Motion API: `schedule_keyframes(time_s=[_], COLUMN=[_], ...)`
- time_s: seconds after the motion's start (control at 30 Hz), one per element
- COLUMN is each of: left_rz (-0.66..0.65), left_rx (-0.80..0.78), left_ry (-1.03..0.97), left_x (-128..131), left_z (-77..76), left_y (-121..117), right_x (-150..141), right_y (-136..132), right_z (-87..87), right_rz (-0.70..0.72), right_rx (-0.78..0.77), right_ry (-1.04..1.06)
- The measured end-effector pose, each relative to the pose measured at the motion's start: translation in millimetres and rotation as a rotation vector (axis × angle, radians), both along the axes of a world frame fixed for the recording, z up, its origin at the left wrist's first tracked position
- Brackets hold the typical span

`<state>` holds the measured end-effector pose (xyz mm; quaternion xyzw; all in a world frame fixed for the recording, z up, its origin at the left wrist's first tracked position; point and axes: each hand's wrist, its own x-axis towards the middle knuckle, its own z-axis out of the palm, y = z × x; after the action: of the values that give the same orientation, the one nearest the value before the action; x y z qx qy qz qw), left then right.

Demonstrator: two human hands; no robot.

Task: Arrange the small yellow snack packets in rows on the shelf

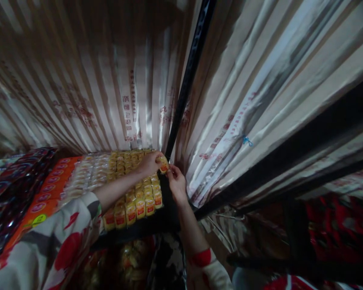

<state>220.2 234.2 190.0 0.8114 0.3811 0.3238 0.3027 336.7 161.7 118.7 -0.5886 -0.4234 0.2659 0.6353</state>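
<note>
- left hand (pixel 151 163): fingers closed around a yellow packet (pixel 162 164).
- right hand (pixel 177 184): fingers curled, fingertips pinching that packet's lower right edge.
- packet position: raised above the dark shelf (pixel 168 203), beside packed rows (pixel 140 208) of similar packets.
- behind: pleated curtain (pixel 148 92).

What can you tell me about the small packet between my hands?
The small packet looks yellow with a red patch toward its lower end, in shiny, apparently clear plastic. It is tilted, held up by the left hand, with the right hand at its lower right edge. It resembles the rowed packets below. Its print is too blurred to read.
</note>
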Motion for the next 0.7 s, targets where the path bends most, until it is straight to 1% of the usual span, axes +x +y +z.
schedule_keyframes(time_s=[0.07,0.17,0.3,0.37,0.5,0.57,0.7], left_rz=[0.012,0.004,0.014,0.023,0.016,0.005,-0.001], left_rx=[0.059,0.106,0.178,0.198,0.224,0.25,0.284], left_ry=[0.063,0.201,0.454,0.53,0.59,0.613,0.662], left_x=[10,21,30,32,32,31,31], left_z=[-2.2,-4.9,-10.5,-15.4,-27.9,-34.3,-43.1], left_y=[14,27,37,40,46,49,53], right_x=[8,16,19,19,17,16,15], right_y=[16,35,54,61,73,77,81], right_z=[-6.8,-19.7,-39.3,-49.6,-70.2,-78.7,-87.8], right_rz=[-0.013,-0.037,-0.058,-0.041,-0.043,-0.056,-0.066], right_rx=[-0.003,0.0,-0.001,-0.014,-0.117,-0.141,-0.177], right_ry=[-0.063,-0.099,-0.126,-0.155,-0.235,-0.255,-0.311])
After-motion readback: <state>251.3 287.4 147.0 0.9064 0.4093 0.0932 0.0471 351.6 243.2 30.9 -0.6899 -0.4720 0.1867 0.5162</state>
